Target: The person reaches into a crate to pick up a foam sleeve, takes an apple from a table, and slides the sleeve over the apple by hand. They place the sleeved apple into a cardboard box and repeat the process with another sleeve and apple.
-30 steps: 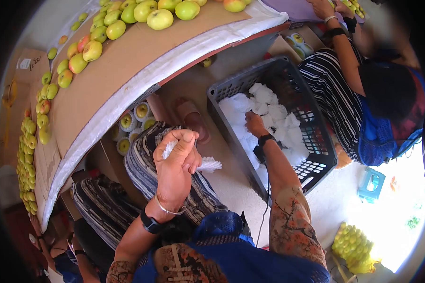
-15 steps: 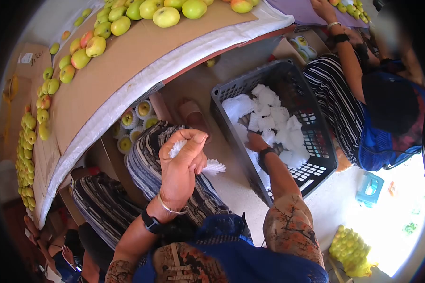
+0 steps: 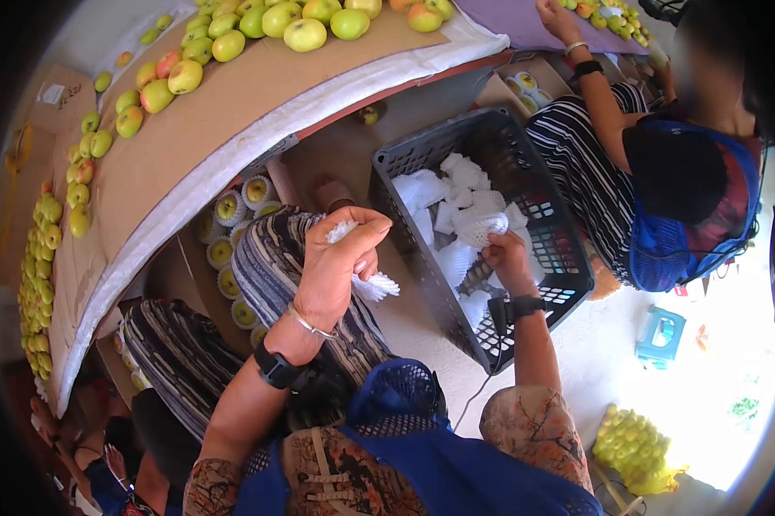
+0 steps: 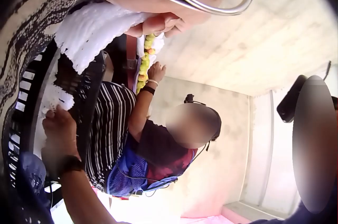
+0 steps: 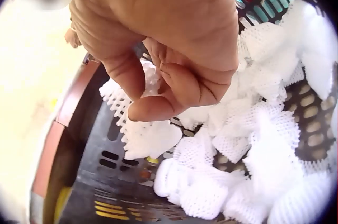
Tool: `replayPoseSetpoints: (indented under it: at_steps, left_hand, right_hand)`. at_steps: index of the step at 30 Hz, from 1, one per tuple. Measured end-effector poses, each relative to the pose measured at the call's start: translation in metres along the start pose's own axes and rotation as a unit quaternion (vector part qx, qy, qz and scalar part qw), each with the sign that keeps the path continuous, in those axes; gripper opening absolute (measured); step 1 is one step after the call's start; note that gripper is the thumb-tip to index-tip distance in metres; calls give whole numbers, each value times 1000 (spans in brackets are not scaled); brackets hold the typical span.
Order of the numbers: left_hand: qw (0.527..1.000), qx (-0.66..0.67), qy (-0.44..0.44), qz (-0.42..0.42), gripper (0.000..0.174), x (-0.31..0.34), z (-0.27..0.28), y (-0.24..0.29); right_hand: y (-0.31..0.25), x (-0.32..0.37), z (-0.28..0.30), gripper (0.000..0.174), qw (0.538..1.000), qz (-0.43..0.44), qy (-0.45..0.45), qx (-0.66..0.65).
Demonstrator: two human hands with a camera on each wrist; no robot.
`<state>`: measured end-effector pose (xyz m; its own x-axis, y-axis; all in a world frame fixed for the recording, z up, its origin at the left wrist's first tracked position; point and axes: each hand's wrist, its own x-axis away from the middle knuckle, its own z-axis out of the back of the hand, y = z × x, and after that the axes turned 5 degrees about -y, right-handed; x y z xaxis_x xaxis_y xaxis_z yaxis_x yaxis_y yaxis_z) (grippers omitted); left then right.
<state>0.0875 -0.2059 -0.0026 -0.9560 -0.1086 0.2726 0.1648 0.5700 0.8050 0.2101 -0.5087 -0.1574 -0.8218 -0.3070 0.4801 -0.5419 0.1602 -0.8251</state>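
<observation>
My left hand (image 3: 343,258) is raised above my lap and grips a bunch of white foam nets (image 3: 372,284); the same white foam nets (image 4: 95,31) show under the wrist in the left wrist view. My right hand (image 3: 504,251) is over the grey plastic crate (image 3: 568,279) and pinches one white foam net (image 3: 480,228) lifted off the pile. In the right wrist view the fingers (image 5: 158,84) curl round that foam net (image 5: 145,129), with more white nets (image 5: 264,145) lying below in the crate.
A curved table edge (image 3: 233,163) covered in cardboard carries several green and yellow apples (image 3: 306,33). Boxes of netted apples (image 3: 224,249) sit under it. Another person in a striped top (image 3: 590,172) works to the right of the crate. A bag of apples (image 3: 633,443) lies on the floor.
My right hand has risen out of the crate's pile with one foam net pinched in it. The left hand has kept its bunch, shifting slightly up and right.
</observation>
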Motion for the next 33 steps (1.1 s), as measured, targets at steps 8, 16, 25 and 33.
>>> replayPoseSetpoints:
  at_steps: [8,16,25,33]
  left_hand:
    - [980,-166,-102,-30,16,2,-3,-10]
    - [867,-446,-85,-205,32,0,-2,-17]
    - [829,-511,-25,-226,26,3,-8,-14]
    - [920,-328,-10,-216,17,-7,6,-21]
  right_hand:
    - [-10,28,-44,22,993,91,-68,-44]
    - [-49,78,-143,33,987,93,-106,83]
    - [-45,91,-180,23,969,167,-23,179]
    - [-45,91,-165,20,998,42,-22,35]
